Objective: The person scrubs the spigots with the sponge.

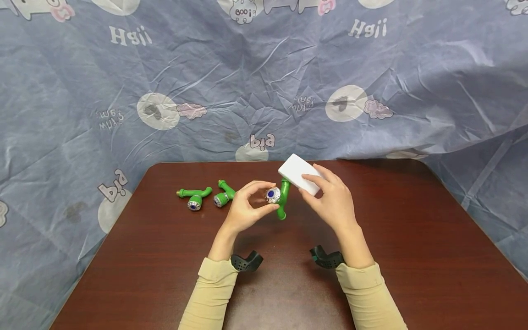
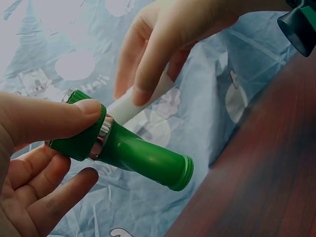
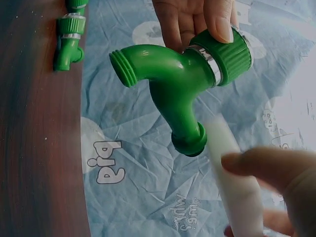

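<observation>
My left hand pinches the ribbed knob of a green faucet between thumb and fingers, holding it up over the table. The knob's silver cap with a blue centre faces the head camera. In my right hand is a white rectangular block, gripped along its edges by thumb and fingers. One corner of the block is right at the collared inlet end of the faucet, as the right wrist view shows. The threaded spout points away from the left hand.
Two more green faucets lie on the brown table, left of the hands. A blue-grey printed cloth hangs behind the table. Black wrist mounts sit at both cuffs.
</observation>
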The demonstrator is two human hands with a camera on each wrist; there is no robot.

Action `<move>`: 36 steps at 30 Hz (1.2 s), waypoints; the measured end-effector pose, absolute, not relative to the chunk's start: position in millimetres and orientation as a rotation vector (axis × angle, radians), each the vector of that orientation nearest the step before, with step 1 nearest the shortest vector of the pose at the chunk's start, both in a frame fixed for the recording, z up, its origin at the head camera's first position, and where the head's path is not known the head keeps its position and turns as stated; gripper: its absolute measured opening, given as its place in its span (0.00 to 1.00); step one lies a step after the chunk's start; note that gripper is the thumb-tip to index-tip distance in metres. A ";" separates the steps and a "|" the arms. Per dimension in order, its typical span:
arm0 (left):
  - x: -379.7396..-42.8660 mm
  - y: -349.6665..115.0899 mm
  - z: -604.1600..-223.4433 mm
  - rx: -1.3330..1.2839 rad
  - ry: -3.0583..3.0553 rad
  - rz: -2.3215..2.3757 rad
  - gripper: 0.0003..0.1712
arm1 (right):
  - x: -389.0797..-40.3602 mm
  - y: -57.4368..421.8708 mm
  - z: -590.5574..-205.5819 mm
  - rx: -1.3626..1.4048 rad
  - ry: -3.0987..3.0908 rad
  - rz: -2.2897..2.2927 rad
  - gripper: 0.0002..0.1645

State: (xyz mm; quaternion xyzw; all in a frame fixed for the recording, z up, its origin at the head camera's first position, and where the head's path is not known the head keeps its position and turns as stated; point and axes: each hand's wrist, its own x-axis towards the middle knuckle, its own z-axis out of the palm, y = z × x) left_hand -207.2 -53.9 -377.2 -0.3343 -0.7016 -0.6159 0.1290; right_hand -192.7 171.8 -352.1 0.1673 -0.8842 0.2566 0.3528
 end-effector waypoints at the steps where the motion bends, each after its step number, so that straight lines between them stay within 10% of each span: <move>1: -204.9 -53.8 -374.0 -0.974 -2.042 -1.795 0.25 | -192.9 172.7 -352.4 0.404 -2.287 0.671 0.20; 36: -191.8 -57.7 -352.2 -0.567 -1.935 -1.933 0.24 | -182.4 181.4 -338.0 0.751 -2.286 1.079 0.19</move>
